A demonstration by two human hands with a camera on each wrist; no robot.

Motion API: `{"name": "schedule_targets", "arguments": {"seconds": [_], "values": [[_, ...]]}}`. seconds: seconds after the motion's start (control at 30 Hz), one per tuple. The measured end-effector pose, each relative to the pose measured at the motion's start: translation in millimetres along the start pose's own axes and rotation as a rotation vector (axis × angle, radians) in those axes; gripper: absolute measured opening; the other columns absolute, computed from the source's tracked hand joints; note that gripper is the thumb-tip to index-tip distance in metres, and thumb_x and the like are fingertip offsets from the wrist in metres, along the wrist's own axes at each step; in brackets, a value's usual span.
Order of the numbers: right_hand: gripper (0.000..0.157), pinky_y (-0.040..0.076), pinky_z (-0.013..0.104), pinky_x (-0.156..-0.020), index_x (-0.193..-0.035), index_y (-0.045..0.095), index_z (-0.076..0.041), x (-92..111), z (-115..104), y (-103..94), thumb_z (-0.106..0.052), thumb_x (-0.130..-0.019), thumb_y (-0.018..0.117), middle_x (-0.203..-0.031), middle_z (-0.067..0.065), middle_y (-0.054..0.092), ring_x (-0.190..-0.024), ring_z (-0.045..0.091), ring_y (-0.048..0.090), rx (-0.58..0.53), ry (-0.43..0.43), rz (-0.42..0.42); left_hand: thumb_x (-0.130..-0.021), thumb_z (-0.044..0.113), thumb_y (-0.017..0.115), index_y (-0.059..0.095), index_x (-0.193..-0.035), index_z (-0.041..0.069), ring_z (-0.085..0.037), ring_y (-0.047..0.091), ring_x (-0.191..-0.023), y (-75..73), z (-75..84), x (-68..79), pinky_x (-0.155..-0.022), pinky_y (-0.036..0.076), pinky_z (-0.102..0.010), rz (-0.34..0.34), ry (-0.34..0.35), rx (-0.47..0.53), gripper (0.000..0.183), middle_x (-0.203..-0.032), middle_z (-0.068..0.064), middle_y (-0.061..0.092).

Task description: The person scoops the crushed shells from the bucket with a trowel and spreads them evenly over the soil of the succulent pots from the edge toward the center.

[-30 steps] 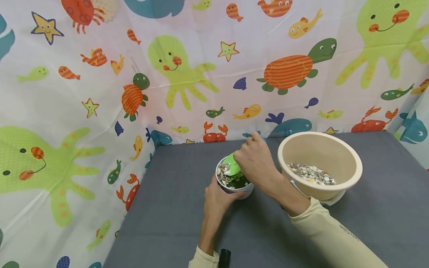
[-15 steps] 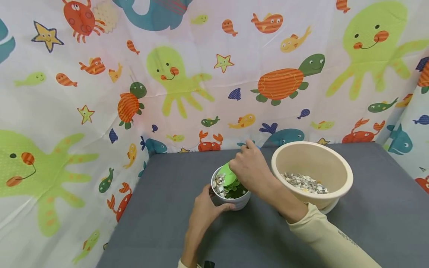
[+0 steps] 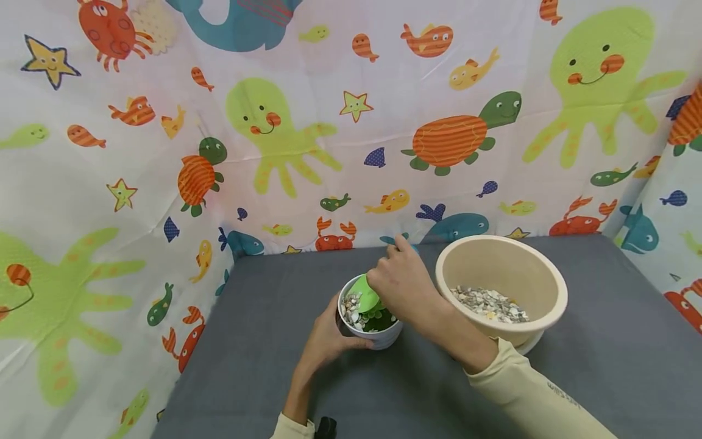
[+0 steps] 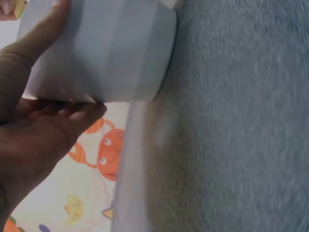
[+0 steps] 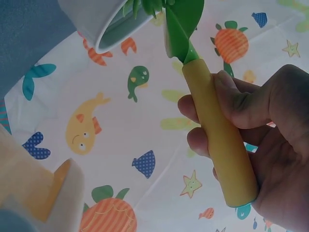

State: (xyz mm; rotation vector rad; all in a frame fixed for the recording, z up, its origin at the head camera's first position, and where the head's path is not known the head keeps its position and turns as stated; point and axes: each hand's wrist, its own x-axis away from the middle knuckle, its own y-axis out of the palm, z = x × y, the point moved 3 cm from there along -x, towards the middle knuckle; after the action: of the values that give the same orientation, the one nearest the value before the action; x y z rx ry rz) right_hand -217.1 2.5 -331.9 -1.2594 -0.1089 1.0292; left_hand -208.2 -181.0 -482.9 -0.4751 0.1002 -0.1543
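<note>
In the head view, my left hand [image 3: 325, 339] holds a small white flowerpot [image 3: 386, 339] from its left side, thumb along the near side. In the left wrist view, the thumb [image 4: 46, 31] and fingers lie on either side of the pot, whose base is at the grey surface. My right hand [image 3: 403, 285] grips a garden trowel by its yellow handle [image 5: 219, 140]. The trowel's green blade [image 3: 363, 295] points into the pot, over shell-like pebbles [image 3: 351, 308] and a small green plant [image 5: 145, 6]. Part of the plant is hidden by the blade.
A large cream tub [image 3: 555, 292] stands right of the pot, with a layer of pale pebbles [image 3: 488, 303] in its bottom. Both sit on a grey cloth-covered table [image 3: 263, 341]. A sea-animal print curtain [image 3: 307, 152] closes off the back and sides.
The head view has tilted, so the scene sits lower and further left. My left hand has shifted slightly left around the pot. The trowel stays over the pot.
</note>
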Motion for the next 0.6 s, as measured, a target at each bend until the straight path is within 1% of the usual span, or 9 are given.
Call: {"name": "schedule_targets", "arguments": {"seconds": [0.1,0.23,0.37,0.47,0.6], "values": [[0.017,0.035,0.038,-0.077,-0.07,0.077,-0.016,-1,-4,0.2,-0.022,-0.082,0.088,-0.065,0.003,0.072,-0.064,0.02,0.057,0.022,0.003,-0.013,-0.064,0.03,0.103,0.032,-0.164,0.023,-0.021,0.058,-0.135,1.9,0.7,4.1,-0.112,0.049,-0.045,0.032,-0.009,-0.006,0.123,-0.151,-0.002,0.057],[0.017,0.035,0.038,-0.077,-0.07,0.077,-0.017,-6,-2,-3.4,-0.021,-0.083,0.087,-0.066,0.003,0.073,-0.062,0.02,0.056,0.037,0.005,-0.016,-0.062,0.033,0.103,0.034,-0.163,0.021,-0.024,0.06,-0.132,0.1,7.0,1.6,-0.111,0.049,-0.051,0.071,0.003,-0.052,0.122,-0.147,-0.004,0.061],[0.016,0.035,0.038,-0.078,-0.071,0.078,-0.018,-9,-3,-4.6,-0.022,-0.082,0.088,-0.067,0.003,0.074,-0.062,0.02,0.058,0.037,-0.012,-0.025,-0.061,0.036,0.103,0.034,-0.163,0.021,-0.023,0.061,-0.131,1.4,7.4,2.4,-0.11,0.049,-0.051,0.067,-0.017,-0.083,0.123,-0.146,-0.004,0.062],[0.017,0.035,0.039,-0.079,-0.071,0.078,-0.019,-9,-6,-5.0,-0.024,-0.08,0.091,-0.067,0.002,0.073,-0.062,0.02,0.058,0.066,-0.023,-0.019,-0.063,0.038,0.103,0.033,-0.163,0.02,-0.024,0.061,-0.131,3.2,6.6,3.9,-0.109,0.05,-0.051,0.063,-0.02,-0.084,0.124,-0.147,-0.005,0.062],[0.018,0.036,0.039,-0.079,-0.073,0.079,-0.017,-9,-12,-5.0,-0.027,-0.076,0.094,-0.065,0.003,0.072,-0.061,0.02,0.056,0.079,-0.027,-0.028,-0.062,0.035,0.103,0.034,-0.162,0.017,-0.025,0.062,-0.13,3.8,6.0,7.2,-0.108,0.051,-0.05,0.087,-0.025,-0.091,0.123,-0.145,-0.007,0.063]]}}
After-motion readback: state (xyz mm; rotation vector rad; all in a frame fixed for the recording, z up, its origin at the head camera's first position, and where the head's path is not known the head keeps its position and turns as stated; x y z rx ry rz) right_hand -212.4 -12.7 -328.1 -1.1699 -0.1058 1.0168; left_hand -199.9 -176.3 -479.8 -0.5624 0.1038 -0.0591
